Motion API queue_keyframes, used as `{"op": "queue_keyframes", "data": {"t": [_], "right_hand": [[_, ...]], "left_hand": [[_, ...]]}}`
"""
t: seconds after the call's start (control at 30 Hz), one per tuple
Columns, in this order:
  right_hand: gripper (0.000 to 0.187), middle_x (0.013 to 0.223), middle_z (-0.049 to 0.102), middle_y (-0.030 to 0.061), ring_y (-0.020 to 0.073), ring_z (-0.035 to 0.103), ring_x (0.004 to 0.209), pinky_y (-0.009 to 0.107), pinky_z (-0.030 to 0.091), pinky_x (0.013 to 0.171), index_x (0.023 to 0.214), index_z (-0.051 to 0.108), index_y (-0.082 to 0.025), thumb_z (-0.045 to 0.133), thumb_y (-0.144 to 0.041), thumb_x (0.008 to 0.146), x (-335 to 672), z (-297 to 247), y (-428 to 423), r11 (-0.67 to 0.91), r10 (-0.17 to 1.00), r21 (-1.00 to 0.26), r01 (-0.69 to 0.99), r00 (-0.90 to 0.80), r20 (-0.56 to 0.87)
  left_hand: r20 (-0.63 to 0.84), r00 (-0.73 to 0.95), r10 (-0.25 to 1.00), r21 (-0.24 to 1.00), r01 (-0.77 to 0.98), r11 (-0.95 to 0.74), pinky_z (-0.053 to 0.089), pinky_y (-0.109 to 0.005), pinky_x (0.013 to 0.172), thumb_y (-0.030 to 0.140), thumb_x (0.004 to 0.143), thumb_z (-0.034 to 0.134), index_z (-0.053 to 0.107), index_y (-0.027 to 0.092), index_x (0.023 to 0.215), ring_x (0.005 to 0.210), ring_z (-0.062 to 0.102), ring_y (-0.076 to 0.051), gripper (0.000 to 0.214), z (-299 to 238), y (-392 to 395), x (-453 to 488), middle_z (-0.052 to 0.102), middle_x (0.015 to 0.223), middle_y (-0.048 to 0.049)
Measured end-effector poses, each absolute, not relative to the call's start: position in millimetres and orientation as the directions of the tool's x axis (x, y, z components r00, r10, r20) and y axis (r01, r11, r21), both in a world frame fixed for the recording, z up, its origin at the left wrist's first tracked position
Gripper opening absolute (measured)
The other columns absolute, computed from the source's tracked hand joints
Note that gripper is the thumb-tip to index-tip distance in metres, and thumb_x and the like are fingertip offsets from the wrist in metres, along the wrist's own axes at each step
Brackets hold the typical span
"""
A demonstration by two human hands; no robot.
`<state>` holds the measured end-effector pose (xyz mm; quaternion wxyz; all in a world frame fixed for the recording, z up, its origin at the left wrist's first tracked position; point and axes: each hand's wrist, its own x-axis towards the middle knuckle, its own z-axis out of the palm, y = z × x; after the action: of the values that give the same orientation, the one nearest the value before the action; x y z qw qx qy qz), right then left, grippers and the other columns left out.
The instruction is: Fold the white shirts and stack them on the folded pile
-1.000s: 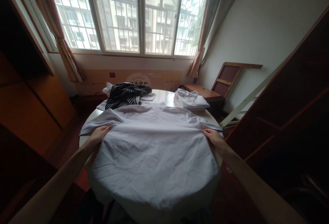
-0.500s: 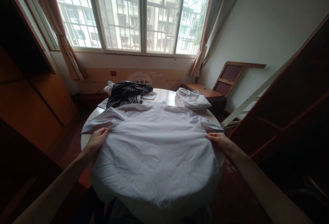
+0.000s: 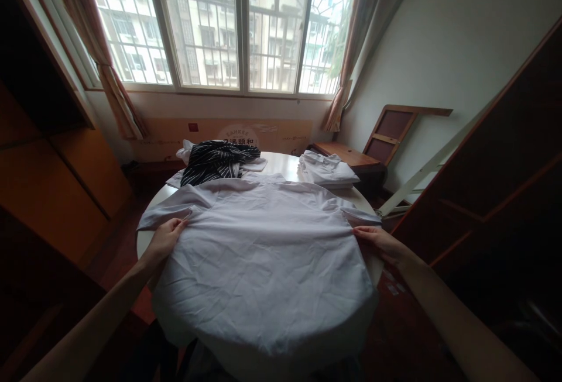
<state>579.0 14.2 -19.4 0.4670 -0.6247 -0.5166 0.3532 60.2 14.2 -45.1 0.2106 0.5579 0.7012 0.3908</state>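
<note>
white shirt (image 3: 267,265) lies spread over the round worktop (image 3: 281,163), left hand (image 3: 167,237) and right hand (image 3: 378,241) each pinching a side edge, probably to hold the cloth taut.

The white shirt (image 3: 267,259) lay spread wide over the round desk (image 3: 281,162), its collar end at the far side and its sleeves reaching out left and right. Fine creases crossed the body, a soft fold ran from side to side, and the lower part drooped over the near edge
</note>
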Motion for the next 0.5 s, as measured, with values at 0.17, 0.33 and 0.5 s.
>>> {"op": "queue_keyframes", "data": {"t": [0.17, 0.33, 0.5], "right_hand": [[0.019, 0.058, 0.064, 0.0097, 0.0243, 0.063, 0.062, 0.036, 0.049, 0.058, 0.055, 0.063, -0.017, 0.061, -0.029, 0.068, 578, -26, 18, -0.111, 0.984, -0.948, 0.299, 0.166, -0.062], [0.023, 0.05, 0.061, 0.0055, 0.0213, 0.059, 0.054, 0.034, 0.047, 0.053, 0.049, 0.058, -0.019, 0.061, -0.036, 0.064, 577, -33, 24, -0.1, 0.981, -0.941, 0.323, 0.189, -0.039], [0.024, 0.051, 0.061, 0.0056, 0.0214, 0.058, 0.054, 0.034, 0.047, 0.053, 0.054, 0.059, -0.02, 0.058, -0.04, 0.066, 582, -37, 25, -0.031, 0.975, -0.93, 0.365, 0.214, 0.051]], "left_hand": [[0.198, -0.376, 0.905, 0.734, 0.669, 0.117, 0.043, -0.03, 0.059, 0.056, 0.066, 0.05, 0.054, 0.018, 0.07, 0.066, 0.06, -0.023, 0.038, -43, 11, 65, 0.063, 0.066, -0.0053], [0.244, -0.366, 0.898, 0.69, 0.716, 0.104, 0.042, -0.029, 0.058, 0.052, 0.067, 0.05, 0.052, 0.019, 0.069, 0.063, 0.059, -0.022, 0.033, -40, 5, 74, 0.063, 0.065, -0.0049], [0.105, -0.227, 0.968, 0.732, 0.677, 0.079, 0.04, -0.026, 0.053, 0.059, 0.06, 0.056, 0.06, 0.018, 0.067, 0.06, 0.057, -0.02, 0.041, -36, -2, 72, 0.062, 0.059, -0.0028]]}}
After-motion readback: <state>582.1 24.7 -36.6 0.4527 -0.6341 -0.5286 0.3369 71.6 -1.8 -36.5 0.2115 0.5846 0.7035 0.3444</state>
